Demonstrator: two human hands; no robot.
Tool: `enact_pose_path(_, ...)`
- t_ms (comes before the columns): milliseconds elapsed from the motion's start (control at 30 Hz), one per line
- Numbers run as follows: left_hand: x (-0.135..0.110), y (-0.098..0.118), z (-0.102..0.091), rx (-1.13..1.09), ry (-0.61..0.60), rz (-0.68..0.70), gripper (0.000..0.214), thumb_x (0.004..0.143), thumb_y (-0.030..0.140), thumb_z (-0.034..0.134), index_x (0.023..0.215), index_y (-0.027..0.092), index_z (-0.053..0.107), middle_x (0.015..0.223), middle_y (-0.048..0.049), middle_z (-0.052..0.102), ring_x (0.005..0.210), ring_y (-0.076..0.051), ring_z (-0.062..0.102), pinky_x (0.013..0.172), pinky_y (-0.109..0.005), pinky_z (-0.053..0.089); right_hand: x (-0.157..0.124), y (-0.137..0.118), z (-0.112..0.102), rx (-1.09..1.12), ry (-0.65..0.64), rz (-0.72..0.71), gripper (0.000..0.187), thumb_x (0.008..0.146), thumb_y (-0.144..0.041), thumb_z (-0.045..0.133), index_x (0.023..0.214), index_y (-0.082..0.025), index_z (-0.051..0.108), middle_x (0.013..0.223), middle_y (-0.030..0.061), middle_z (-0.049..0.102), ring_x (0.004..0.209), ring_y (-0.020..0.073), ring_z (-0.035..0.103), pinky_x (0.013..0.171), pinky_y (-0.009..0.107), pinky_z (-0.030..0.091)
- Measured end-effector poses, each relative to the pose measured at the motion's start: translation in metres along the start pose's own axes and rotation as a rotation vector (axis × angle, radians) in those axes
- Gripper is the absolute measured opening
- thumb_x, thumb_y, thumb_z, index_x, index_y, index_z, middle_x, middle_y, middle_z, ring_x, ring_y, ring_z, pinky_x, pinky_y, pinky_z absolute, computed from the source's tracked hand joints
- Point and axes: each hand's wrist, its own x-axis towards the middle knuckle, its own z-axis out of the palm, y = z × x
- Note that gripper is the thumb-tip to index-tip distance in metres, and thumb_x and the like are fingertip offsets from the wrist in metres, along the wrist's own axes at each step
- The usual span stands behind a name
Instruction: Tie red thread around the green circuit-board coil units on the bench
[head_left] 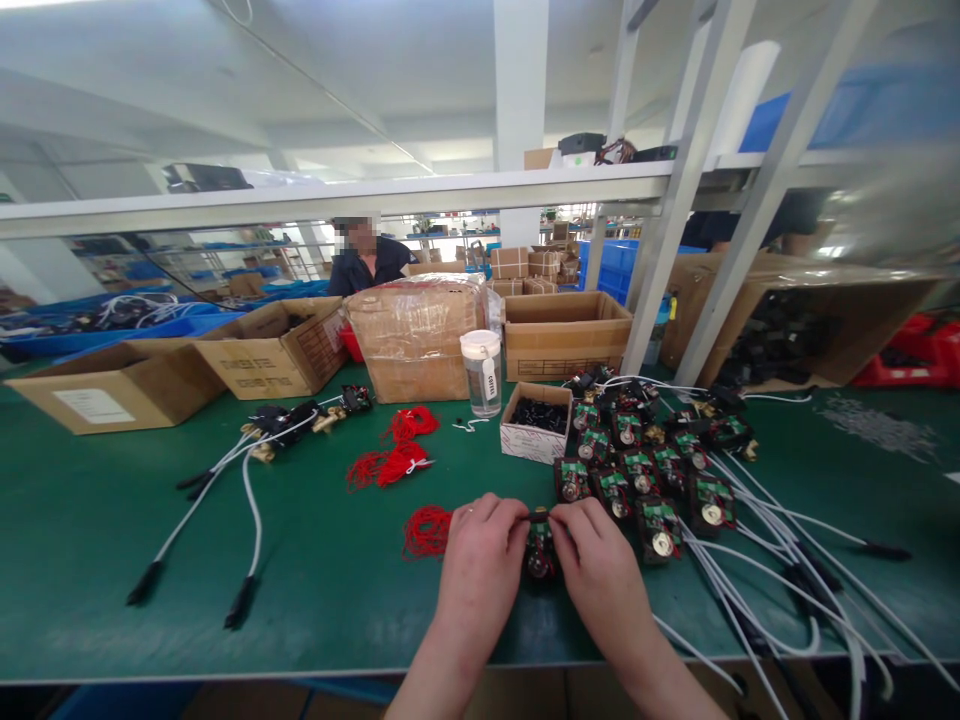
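Note:
Between my two hands, near the front of the green table, is a small black unit with a green circuit board (540, 552). My left hand (486, 545) is closed at its upper left edge, thumb and forefinger pinched together. My right hand (596, 545) pinches the upper right edge in the same way. A small dark strip shows between the fingertips; whether it is a separate part I cannot tell. Several similar circuit board units (660, 525) with white cables lie close by on the right. A bundle of red wires (427, 531) lies just left of my left hand.
A small box of black parts (535, 425) and a clear lidded water bottle (481, 375) stand ahead. Cardboard boxes (418, 335) line the back under a white shelf (337, 195). Finished-looking cabled units (289, 425) lie left. Metal posts (667, 210) rise on the right. Another person (371, 262) is beyond.

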Motion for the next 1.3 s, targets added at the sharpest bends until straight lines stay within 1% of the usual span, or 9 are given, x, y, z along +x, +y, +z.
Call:
enact_pose_path(167, 0.001, -0.001, 0.001, -0.058, -0.015, -0.047, 0.013, 0.090, 0.012, 0.064, 0.090, 0.022, 0.072, 0.091, -0.0027, 0.070, 0.092, -0.023, 0.065, 0.085, -0.037, 0.046, 0.002, -0.003, -0.002, 0.060, 0.008, 0.044, 0.015, 0.103, -0.020, 0.047, 0.099, -0.022, 0.061, 0.095, 0.0051, 0.060, 0.089, 0.0217, 0.060, 0.085, 0.036, 0.045)
enact_pose_path(267, 0.001, -0.005, 0.001, -0.191, -0.039, -0.110, 0.011, 0.090, 0.016, 0.064, 0.091, 0.023, 0.073, 0.091, -0.0027, 0.070, 0.091, -0.022, 0.066, 0.082, -0.034, 0.047, 0.003, -0.003, -0.005, 0.157, 0.008, 0.121, 0.013, 0.101, -0.025, 0.051, 0.094, -0.022, 0.062, 0.093, 0.0038, 0.059, 0.083, 0.0200, 0.060, 0.078, 0.033, 0.046)
enact_pose_path(333, 0.000, -0.009, 0.000, -0.295, -0.049, -0.139, 0.013, 0.091, 0.019, 0.062, 0.091, 0.023, 0.074, 0.091, -0.0025, 0.071, 0.089, -0.021, 0.067, 0.082, -0.032, 0.048, 0.004, -0.001, -0.007, 0.230, 0.005, 0.175, 0.017, 0.101, -0.030, 0.052, 0.091, -0.022, 0.063, 0.090, 0.0030, 0.059, 0.079, 0.0192, 0.059, 0.073, 0.032, 0.045)
enact_pose_path(433, -0.001, -0.012, 0.000, -0.387, -0.044, -0.158, 0.018, 0.091, 0.019, 0.058, 0.092, 0.024, 0.076, 0.091, -0.0024, 0.072, 0.090, -0.020, 0.068, 0.084, -0.031, 0.049, 0.005, 0.004, -0.009, 0.312, 0.004, 0.237, 0.021, 0.100, -0.035, 0.051, 0.089, -0.022, 0.065, 0.087, 0.0027, 0.061, 0.079, 0.0196, 0.060, 0.072, 0.032, 0.046)
enact_pose_path(700, -0.002, -0.015, 0.008, -0.444, -0.013, -0.210, 0.018, 0.083, 0.014, 0.062, 0.091, 0.023, 0.075, 0.086, -0.0008, 0.069, 0.084, -0.019, 0.067, 0.079, -0.030, 0.049, 0.006, 0.007, -0.009, 0.410, -0.041, 0.347, 0.016, 0.089, -0.035, 0.058, 0.091, -0.022, 0.067, 0.084, 0.0020, 0.063, 0.074, 0.0194, 0.059, 0.069, 0.031, 0.047)
enact_pose_path(867, -0.002, -0.016, 0.011, -0.462, -0.005, -0.221, 0.014, 0.086, 0.020, 0.062, 0.088, 0.023, 0.075, 0.086, -0.0009, 0.069, 0.084, -0.019, 0.066, 0.080, -0.030, 0.048, 0.007, 0.007, -0.010, 0.411, -0.057, 0.375, 0.020, 0.090, -0.039, 0.056, 0.091, -0.022, 0.067, 0.084, 0.0025, 0.064, 0.074, 0.0197, 0.059, 0.069, 0.032, 0.048)
enact_pose_path(1000, -0.001, -0.016, 0.013, -0.449, 0.011, -0.214, 0.012, 0.086, 0.020, 0.062, 0.086, 0.023, 0.074, 0.084, -0.0007, 0.068, 0.081, -0.018, 0.064, 0.077, -0.030, 0.047, 0.009, 0.005, -0.010, 0.401, -0.065, 0.369, 0.018, 0.089, -0.038, 0.058, 0.091, -0.022, 0.067, 0.083, 0.0020, 0.063, 0.073, 0.0193, 0.059, 0.068, 0.032, 0.047)
enact_pose_path(1100, 0.000, -0.016, 0.015, -0.467, 0.013, -0.195, 0.011, 0.087, 0.022, 0.061, 0.085, 0.023, 0.072, 0.085, -0.0006, 0.067, 0.083, -0.018, 0.064, 0.078, -0.030, 0.047, 0.012, 0.003, -0.009, 0.398, -0.072, 0.357, 0.018, 0.090, -0.038, 0.058, 0.091, -0.022, 0.067, 0.084, 0.0020, 0.062, 0.073, 0.0193, 0.059, 0.068, 0.032, 0.047)
enact_pose_path(1300, 0.001, -0.017, 0.018, -0.519, 0.015, -0.214, 0.007, 0.084, 0.021, 0.063, 0.081, 0.022, 0.070, 0.083, 0.0002, 0.065, 0.081, -0.018, 0.063, 0.077, -0.029, 0.047, 0.015, 0.004, -0.007, 0.403, -0.099, 0.359, 0.016, 0.088, -0.037, 0.058, 0.088, -0.022, 0.065, 0.082, 0.0014, 0.061, 0.072, 0.0190, 0.057, 0.068, 0.032, 0.046)
